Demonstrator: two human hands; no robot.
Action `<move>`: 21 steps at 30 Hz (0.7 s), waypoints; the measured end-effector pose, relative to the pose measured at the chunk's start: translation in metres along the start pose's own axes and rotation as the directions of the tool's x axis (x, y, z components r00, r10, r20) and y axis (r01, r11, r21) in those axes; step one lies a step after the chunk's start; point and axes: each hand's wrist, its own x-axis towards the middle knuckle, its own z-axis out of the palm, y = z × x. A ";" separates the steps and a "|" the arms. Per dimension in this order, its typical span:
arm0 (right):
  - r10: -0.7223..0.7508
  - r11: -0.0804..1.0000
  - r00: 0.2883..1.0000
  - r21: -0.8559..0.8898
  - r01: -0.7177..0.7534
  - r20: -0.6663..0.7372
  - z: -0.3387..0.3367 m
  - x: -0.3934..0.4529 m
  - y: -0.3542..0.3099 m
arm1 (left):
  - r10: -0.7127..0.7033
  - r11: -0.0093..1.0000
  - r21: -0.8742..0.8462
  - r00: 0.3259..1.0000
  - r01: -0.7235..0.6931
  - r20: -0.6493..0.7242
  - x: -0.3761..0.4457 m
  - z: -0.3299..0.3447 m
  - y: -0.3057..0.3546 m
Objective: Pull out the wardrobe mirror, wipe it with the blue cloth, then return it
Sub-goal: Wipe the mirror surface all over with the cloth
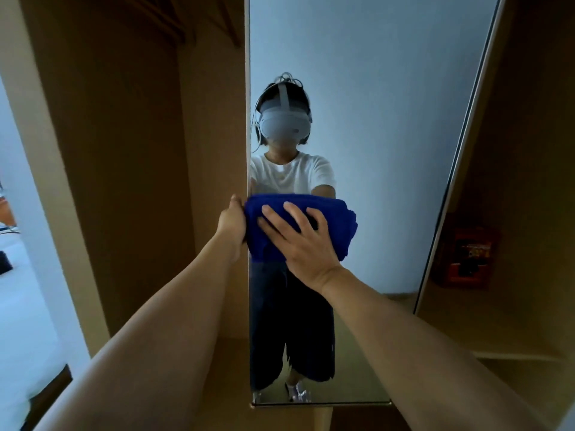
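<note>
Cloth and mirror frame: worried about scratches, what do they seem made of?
Cloth: soft, matte blue fabric, probably microfibre; it bunches in folds under the right hand. Mirror frame: thin, pale and smooth at the edge, maybe metal; unclear.

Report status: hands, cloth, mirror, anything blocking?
Left hand grips mirror edge. Right hand presses blue cloth on glass. Mirror out. Nothing blocking.

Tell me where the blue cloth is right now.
In the head view the blue cloth sits mid-frame, pressed flat against the mirror near its left edge by the right hand, with the left hand holding that edge just beside it.
</note>
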 end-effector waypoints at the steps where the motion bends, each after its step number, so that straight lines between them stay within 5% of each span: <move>1: -0.013 1.000 1.000 0.009 0.013 0.026 0.003 -0.008 -0.005 | 0.002 1.000 0.014 1.000 -0.002 -0.006 0.000 0.000 0.000; 12: -0.027 0.998 0.989 0.064 0.018 0.145 0.017 -0.056 -0.038 | 0.069 0.991 0.121 0.996 -0.061 -0.063 0.003 0.006 -0.004; 21: -0.320 0.947 0.921 0.054 0.316 0.223 0.019 -0.104 -0.019 | 0.110 0.979 0.183 0.991 -0.095 -0.075 0.003 0.005 -0.005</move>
